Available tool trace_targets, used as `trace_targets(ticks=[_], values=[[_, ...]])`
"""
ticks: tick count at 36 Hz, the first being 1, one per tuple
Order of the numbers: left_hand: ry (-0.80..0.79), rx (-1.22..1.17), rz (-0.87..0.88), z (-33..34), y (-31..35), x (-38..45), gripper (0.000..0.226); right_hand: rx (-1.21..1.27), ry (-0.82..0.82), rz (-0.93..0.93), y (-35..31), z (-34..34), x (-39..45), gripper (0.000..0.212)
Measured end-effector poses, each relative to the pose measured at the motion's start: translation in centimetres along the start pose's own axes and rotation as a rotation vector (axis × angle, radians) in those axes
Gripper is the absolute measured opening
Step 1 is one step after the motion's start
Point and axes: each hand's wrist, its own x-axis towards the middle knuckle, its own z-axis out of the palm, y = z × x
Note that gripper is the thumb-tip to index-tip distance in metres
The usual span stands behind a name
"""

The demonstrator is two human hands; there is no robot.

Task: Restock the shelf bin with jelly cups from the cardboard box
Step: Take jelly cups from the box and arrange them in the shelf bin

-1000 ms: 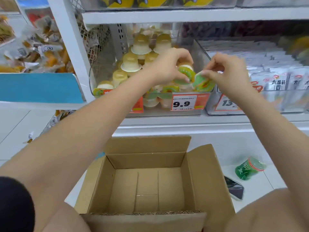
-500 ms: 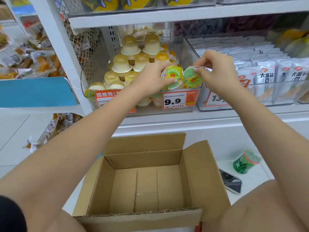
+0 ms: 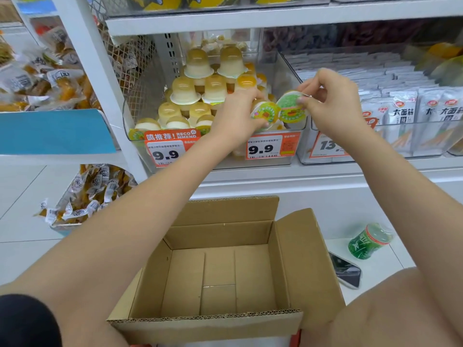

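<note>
A clear shelf bin point(image 3: 140, 144) holds a pile of yellowish jelly cups point(image 3: 198, 96) stacked upside down. My left hand point(image 3: 233, 121) grips a jelly cup with a yellow lid point(image 3: 266, 113) at the bin's front right. Beside it my right hand point(image 3: 333, 106) pinches a jelly cup with a green lid point(image 3: 292, 109) by its edge. The two lids face me and touch. Below on the floor stands the open cardboard box point(image 3: 300, 261), and I see no cups inside it.
Orange 9.9 price tags point(image 3: 273, 146) hang on the bin front. A neighbouring bin point(image 3: 426, 144) of white snack packets sits to the right. A green bottle point(image 3: 370, 242) and a phone point(image 3: 347, 272) lie on the floor right of the box. Wrapped snacks point(image 3: 82, 194) are at left.
Both hands have kept their cups and shifted slightly lower into the bin's front right corner, the two lids turned to face me. The camera has tilted a little.
</note>
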Motion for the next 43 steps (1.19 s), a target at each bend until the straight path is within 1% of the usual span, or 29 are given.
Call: trace_targets(ticks=[1, 3, 4, 6, 8, 11, 13, 17, 19, 20, 22, 24, 25, 30, 35, 39, 43], values=[[0.001, 0.007, 0.006, 0.0, 0.0, 0.0, 0.050, 0.000, -0.018, -0.005, -0.1, -0.1, 0.0, 0.023], [-0.018, -0.054, -0.004, -0.2, -0.2, -0.1, 0.049, 0.005, -0.038, -0.011, 0.0, -0.2, -0.1, 0.019], [-0.035, -0.100, -0.018, -0.4, -0.3, -0.1, 0.049, 0.015, -0.034, -0.013, 0.0, -0.2, -0.1, 0.020], [-0.053, -0.140, -0.037, -0.4, -0.4, -0.1, 0.050, 0.056, -0.013, -0.010, 0.1, -0.1, -0.1, 0.028], [-0.039, -0.098, -0.026, -0.2, -0.3, -0.1, 0.048, 0.130, -0.005, 0.016, 0.1, -0.2, -0.1, 0.034], [-0.028, -0.047, -0.013, 0.4, -0.2, -0.2, 0.049, 0.228, -0.033, 0.045, 0.0, -0.7, -0.1, 0.033], [-0.035, -0.047, -0.016, 0.5, -0.2, -0.2, 0.049, 0.244, -0.040, 0.048, 0.0, -0.9, -0.3, 0.033], [-0.011, -0.092, -0.030, 0.0, -0.1, -0.3, 0.045, 0.224, 0.076, 0.022, -0.2, -0.4, -0.4, 0.034], [-0.002, -0.141, -0.062, -0.3, -0.2, -0.3, 0.044, 0.222, 0.083, 0.005, -0.3, -0.2, -0.3, 0.036], [-0.006, -0.157, -0.076, -0.3, -0.2, -0.3, 0.043, 0.208, 0.052, -0.005, -0.2, -0.1, -0.2, 0.036], [-0.030, -0.162, -0.089, -0.3, -0.1, -0.2, 0.044, 0.164, -0.078, -0.009, 0.1, -0.1, -0.1, 0.034], [-0.059, -0.137, -0.088, -0.2, -0.1, -0.1, 0.046, 0.102, -0.201, 0.003, 0.4, -0.1, -0.1, 0.021], [-0.070, -0.124, -0.084, -0.2, -0.1, -0.1, 0.046, 0.063, -0.220, -0.007, 0.5, -0.2, -0.1, 0.017], [-0.132, -0.129, -0.072, -0.6, -0.4, -0.1, 0.048, -0.182, -0.227, -0.102, 0.1, -0.4, 0.0, 0.020], [-0.159, 0.065, 0.017, -0.1, -0.6, -0.3, 0.056, -0.312, -0.274, -0.136, -0.2, -0.1, -0.2, 0.021], [-0.170, 0.103, 0.037, 0.1, -0.7, -0.4, 0.058, -0.345, -0.280, -0.182, -0.2, 0.3, -0.3, 0.024], [-0.165, 0.099, 0.032, -0.3, -0.7, -0.3, 0.059, -0.245, -0.271, -0.118, 0.4, 0.2, -0.3, 0.026]])
